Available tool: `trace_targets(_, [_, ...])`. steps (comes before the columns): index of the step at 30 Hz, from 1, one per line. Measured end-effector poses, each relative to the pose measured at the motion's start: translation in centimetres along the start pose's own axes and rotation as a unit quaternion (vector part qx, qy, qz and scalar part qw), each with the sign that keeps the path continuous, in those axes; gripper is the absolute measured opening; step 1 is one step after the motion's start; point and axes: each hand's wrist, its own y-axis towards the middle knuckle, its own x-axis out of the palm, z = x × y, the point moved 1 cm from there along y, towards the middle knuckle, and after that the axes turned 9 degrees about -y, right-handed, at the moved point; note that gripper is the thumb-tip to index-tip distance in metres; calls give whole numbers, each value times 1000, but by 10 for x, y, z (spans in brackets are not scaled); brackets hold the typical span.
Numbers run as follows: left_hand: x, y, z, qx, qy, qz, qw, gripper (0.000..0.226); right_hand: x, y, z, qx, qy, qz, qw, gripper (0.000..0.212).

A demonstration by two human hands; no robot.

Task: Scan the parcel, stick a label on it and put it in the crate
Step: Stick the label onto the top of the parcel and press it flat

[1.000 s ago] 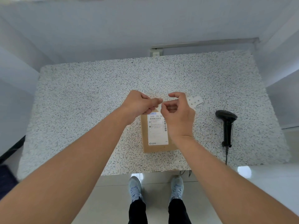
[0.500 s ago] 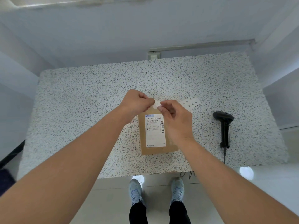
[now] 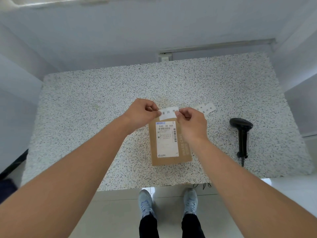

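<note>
A brown cardboard parcel [image 3: 184, 152] lies flat on the speckled table [image 3: 85, 117], with a white shipping slip with barcodes on its top face. Over its far end I hold a small white label [image 3: 169, 112] printed with black characters, stretched flat between both hands. My left hand [image 3: 142, 112] pinches the label's left end and my right hand [image 3: 192, 121] pinches its right end. I cannot tell whether the label touches the parcel. No crate is in view.
A strip of more white labels [image 3: 205, 108] lies on the table just right of my right hand. A black handheld barcode scanner [image 3: 242, 134] lies near the table's right front. A wall socket [image 3: 165, 57] sits behind the table. My feet stand at the front edge.
My hands have moved apart, so the white label is now spread flat between them over the parcel's far end. The parcel and the scanner have stayed in place.
</note>
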Motion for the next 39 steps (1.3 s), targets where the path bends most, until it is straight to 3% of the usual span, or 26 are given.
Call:
trace_targets(11, [20,29,-10,-6,115,42,992,15,9,19,13,-16,-47,34,998,20])
trace_targets(15, [27,35,-14,-9,150,45,988,19,9,27,22,-29,-55,35,997,7])
trace_targets(20, [35,40,-14,-21,173,57,983,19,10,31,25,-38,-53,23,998,17])
trace_targets(39, [36,46,-17,-50,168,72,982,18,13,33,30,-49,-46,1,998,17])
